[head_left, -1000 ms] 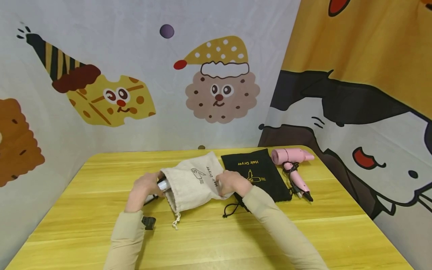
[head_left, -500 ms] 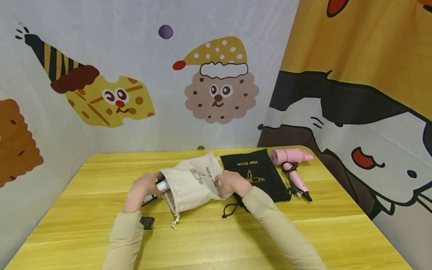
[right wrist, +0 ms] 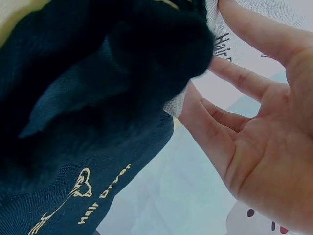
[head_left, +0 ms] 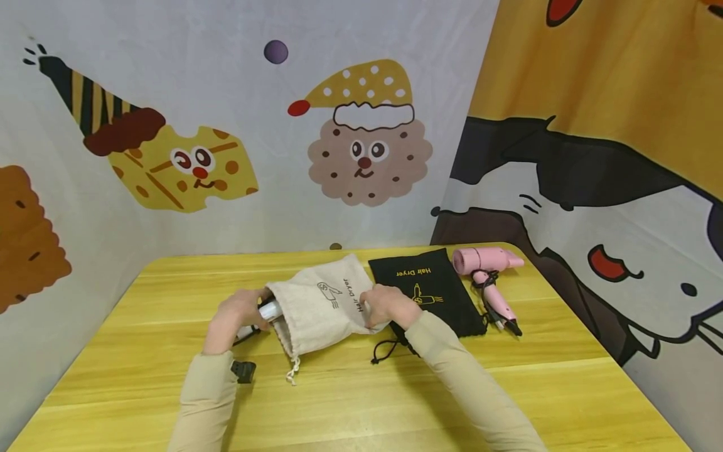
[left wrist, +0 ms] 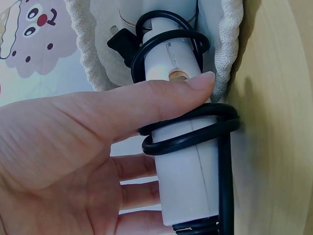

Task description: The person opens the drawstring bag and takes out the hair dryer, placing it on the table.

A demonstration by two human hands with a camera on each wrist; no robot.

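Observation:
My left hand point(head_left: 236, 315) grips the white handle of a hair dryer point(left wrist: 186, 176), its thumb lying across the front. Black cord is wound round that handle, and a black plug dangles by the mouth of a cream drawstring bag point(head_left: 316, 326). The dryer's head end sits inside the bag and is mostly hidden, while the handle sticks out on the left. "Hair Dryer" and a dryer drawing are printed on the cloth. At the bag's closed right end, my right hand point(head_left: 392, 305) pinches the fabric between thumb and fingers.
A flat black drawstring bag point(head_left: 446, 314), also printed "Hair Dryer", lies right of the cream one, partly under my right hand. Beyond it lies a pink hair dryer point(head_left: 488, 258) with its cord wrapped. Cartoon-printed curtains point(head_left: 282, 226) stand behind the wooden table point(head_left: 339, 408).
My left hand has shifted slightly left with the handle, so a little more of the hair dryer shows outside the bag. My right hand keeps its hold on the cloth.

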